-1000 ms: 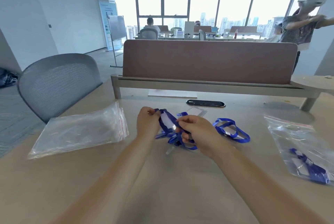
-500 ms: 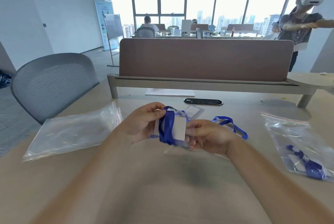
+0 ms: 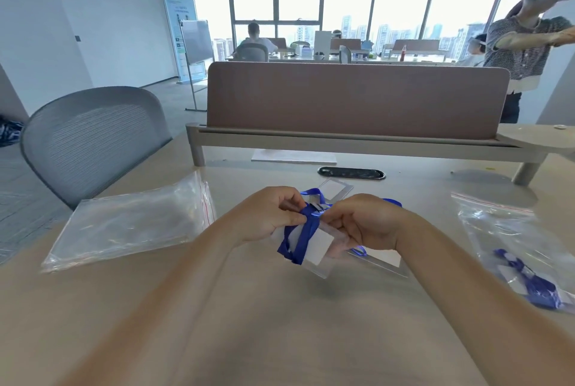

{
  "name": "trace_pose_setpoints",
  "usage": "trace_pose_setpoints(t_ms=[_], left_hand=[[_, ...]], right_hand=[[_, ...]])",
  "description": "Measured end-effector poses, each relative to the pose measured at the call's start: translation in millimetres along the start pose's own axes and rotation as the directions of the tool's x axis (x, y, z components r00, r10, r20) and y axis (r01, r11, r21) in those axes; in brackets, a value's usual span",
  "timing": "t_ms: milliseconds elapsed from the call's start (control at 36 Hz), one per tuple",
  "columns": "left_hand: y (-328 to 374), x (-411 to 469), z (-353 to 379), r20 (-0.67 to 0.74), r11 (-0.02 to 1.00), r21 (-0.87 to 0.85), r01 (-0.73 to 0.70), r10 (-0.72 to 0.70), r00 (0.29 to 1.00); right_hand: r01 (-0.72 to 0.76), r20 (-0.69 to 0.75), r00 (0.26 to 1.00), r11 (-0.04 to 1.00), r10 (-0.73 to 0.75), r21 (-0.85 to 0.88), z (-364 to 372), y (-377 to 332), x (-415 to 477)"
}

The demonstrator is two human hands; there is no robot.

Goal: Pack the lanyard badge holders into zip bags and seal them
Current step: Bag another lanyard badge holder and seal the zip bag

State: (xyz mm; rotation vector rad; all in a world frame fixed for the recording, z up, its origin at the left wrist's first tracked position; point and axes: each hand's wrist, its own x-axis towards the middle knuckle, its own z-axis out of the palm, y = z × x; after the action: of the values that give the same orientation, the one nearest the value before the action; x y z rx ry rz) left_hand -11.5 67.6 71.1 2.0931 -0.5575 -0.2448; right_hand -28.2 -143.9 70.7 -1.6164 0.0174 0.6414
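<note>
Badge holder [image 3: 314,247] tipped down | left grip [image 3: 267,219], right grip [image 3: 367,223] pinching its lanyard [image 3: 306,230] | clip [image 3: 317,207] blurred

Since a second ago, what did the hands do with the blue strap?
The blue strap, loose and tangled a second ago, is now wound around the clear badge holder. Both kept hold: the left hand pinches the strap by the clip, the right hand grips the holder. The empty zip bags on the left and the filled bag on the right stayed put.
</note>
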Motion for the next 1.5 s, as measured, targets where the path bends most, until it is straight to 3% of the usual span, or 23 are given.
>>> trace_pose_setpoints(t_ms=[111, 194, 278, 333, 444, 556, 722, 806, 972, 1167, 1333, 1500], left_hand=[[-8, 3, 4, -0.037, 0.993, 0.110, 0.040, -0.036, 0.999], [-10, 5, 6, -0.033, 0.988, 0.135, 0.078, -0.074, 0.997], [-9, 6, 8, -0.050, 0.974, 0.207, 0.087, -0.078, 0.996], [-9, 6, 8, -0.070, 0.971, 0.218, 0.096, -0.082, 0.994], [-8, 6, 7, -0.106, 0.969, 0.220, 0.111, -0.089, 0.990], [-10, 6, 6, -0.132, 0.957, 0.267, 0.117, -0.084, 0.988], [-10, 3, 4, -0.160, 0.965, 0.251, 0.073, -0.033, 0.987], [-10, -1, 3, -0.192, 0.969, 0.245, 0.037, 0.011, 0.981], [-18, -10, -7, -0.270, 0.968, 0.250, 0.029, 0.041, 0.962], [-51, -23, -35, -0.389, 0.986, 0.140, 0.091, -0.030, 0.921], [-96, -31, -74, -0.560, 0.916, 0.225, 0.333, -0.158, 0.813], [-132, -19, -98, -0.555, 0.783, 0.337, 0.523, -0.284, 0.782]], right_hand=[[0.106, -0.144, 0.982, 0.986, -0.124, -0.128, 9, 1, 1], [0.139, -0.156, 0.973, 0.971, -0.170, -0.193, 14, 5, -2], [0.125, -0.302, 0.910, 0.881, -0.285, -0.456, 18, 8, 1], [0.116, -0.368, 0.866, 0.853, -0.338, -0.509, 23, 8, 3], [0.166, -0.316, 0.869, 0.825, -0.381, -0.539, 29, 8, 2], [0.128, -0.246, 0.871, 0.679, -0.425, -0.723, 35, 6, 0], [0.085, -0.230, 0.851, 0.555, -0.472, -0.828, 47, 11, 5], [0.090, -0.235, 0.831, 0.540, -0.504, -0.837, 50, 15, 13], [0.165, -0.226, 0.830, 0.611, -0.510, -0.774, 58, 11, 32], [0.192, -0.184, 0.833, 0.585, -0.521, -0.788, 78, 3, 70], [0.142, -0.205, 0.830, 0.551, -0.519, -0.822, 89, -11, 118], [0.100, -0.259, 0.816, 0.567, -0.517, -0.817, 105, -25, 163]])
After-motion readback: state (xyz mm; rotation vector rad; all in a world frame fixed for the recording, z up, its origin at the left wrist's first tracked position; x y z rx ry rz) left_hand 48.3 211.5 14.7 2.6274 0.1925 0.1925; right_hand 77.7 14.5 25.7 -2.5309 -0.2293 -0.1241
